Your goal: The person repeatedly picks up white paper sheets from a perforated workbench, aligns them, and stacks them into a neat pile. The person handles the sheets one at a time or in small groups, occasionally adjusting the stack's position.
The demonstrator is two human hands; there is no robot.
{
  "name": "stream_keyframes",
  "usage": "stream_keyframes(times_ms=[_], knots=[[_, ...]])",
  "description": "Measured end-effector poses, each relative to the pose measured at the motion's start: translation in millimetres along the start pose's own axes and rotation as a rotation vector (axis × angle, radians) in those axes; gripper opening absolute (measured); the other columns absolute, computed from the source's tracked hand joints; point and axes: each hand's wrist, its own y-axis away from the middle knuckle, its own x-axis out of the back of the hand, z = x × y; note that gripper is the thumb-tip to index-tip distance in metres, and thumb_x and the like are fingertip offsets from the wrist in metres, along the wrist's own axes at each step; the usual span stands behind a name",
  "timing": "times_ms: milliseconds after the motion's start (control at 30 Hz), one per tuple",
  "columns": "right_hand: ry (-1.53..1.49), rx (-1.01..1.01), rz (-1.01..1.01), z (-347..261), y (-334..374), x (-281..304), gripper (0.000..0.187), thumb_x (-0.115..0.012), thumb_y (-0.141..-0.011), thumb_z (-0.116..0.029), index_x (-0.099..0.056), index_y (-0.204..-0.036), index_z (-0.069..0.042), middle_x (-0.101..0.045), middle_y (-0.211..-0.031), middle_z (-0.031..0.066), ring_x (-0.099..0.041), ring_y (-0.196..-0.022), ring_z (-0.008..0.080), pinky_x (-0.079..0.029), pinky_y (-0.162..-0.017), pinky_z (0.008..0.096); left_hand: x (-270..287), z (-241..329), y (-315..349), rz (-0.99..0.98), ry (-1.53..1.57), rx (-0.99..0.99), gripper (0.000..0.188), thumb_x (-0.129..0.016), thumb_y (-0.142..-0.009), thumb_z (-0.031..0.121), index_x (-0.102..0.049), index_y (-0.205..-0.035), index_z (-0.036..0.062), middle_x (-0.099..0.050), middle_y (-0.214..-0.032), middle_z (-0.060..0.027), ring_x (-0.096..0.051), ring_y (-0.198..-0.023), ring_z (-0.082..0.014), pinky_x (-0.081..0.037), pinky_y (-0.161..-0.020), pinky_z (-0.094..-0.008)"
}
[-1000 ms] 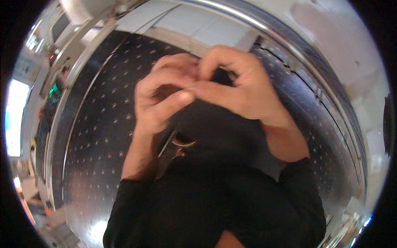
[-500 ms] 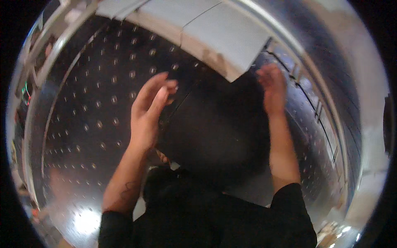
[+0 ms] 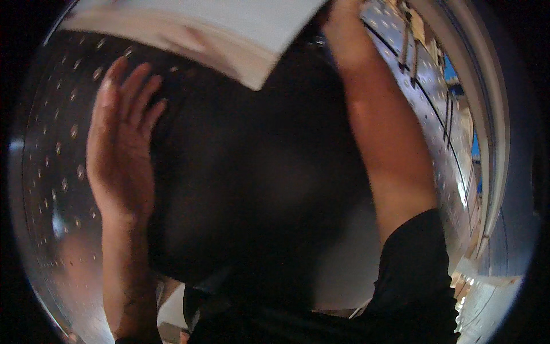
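A large white slab [image 3: 252, 26] with a beige strip along its near edge lies at the top of the view, one corner pointing toward me. My left hand [image 3: 123, 143] is held over the dark studded surface [image 3: 57, 114], left of that corner. Its fingers are stretched out and its palm faces right, with nothing in it. My right arm reaches far forward along the slab's right side. My right hand [image 3: 345, 14] is cut off by the upper edge; its fingers do not show, so its hold cannot be made out.
Rows of small shiny studs dot the dark surface. On the right stands a bright, studded metallic surface [image 3: 427, 106] crossed by dark rods, with a curved pale rail [image 3: 490, 143] beyond. A broad, blurred black area [image 3: 258, 166] fills the middle.
The slab appears nearer and farther left. My right arm has stretched forward, taking the hand to the upper edge. My left hand has moved left and its fingers have straightened.
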Motion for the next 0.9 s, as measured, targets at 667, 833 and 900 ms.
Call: stream_keyframes(times_ms=[667,833,900], knots=[[0.034,0.204,-0.184,-9,38,-10,0.071,-0.053,-0.103,-0.052,-0.048,-0.152,-0.002,-0.053,-0.145,0.0115,-0.048,-0.134,0.0282,-0.033,-0.116,0.0392,-128,-20,-57,0.141,0.03,-0.125,0.074,-0.075,-0.094,0.037,-0.043,-0.149,-0.0022,-0.058,-0.136,-0.0184,-0.057,-0.125,-0.0316,-0.04,-0.111,-0.0428],[-0.005,0.399,-0.167,-7,46,-17,0.074,-0.056,-0.1,-0.052,-0.044,-0.155,-0.003,-0.05,-0.149,0.0104,-0.045,-0.137,0.0291,-0.032,-0.117,0.0407,-116,-14,-48,0.155,-0.041,-0.121,0.07,-0.076,-0.093,0.035,-0.047,-0.143,-0.0052,-0.06,-0.132,-0.0187,-0.058,-0.122,-0.0306,-0.042,-0.109,-0.0414],[-0.012,0.35,-0.234,-4,51,-12,0.07,-0.056,-0.101,-0.051,-0.047,-0.152,-0.004,-0.052,-0.146,0.0102,-0.048,-0.134,0.0283,-0.034,-0.114,0.0402,-112,-14,-42,0.229,-0.086,-0.121,0.068,-0.076,-0.093,0.035,-0.048,-0.139,-0.0061,-0.06,-0.13,-0.0182,-0.058,-0.121,-0.0297,-0.042,-0.108,-0.041]])
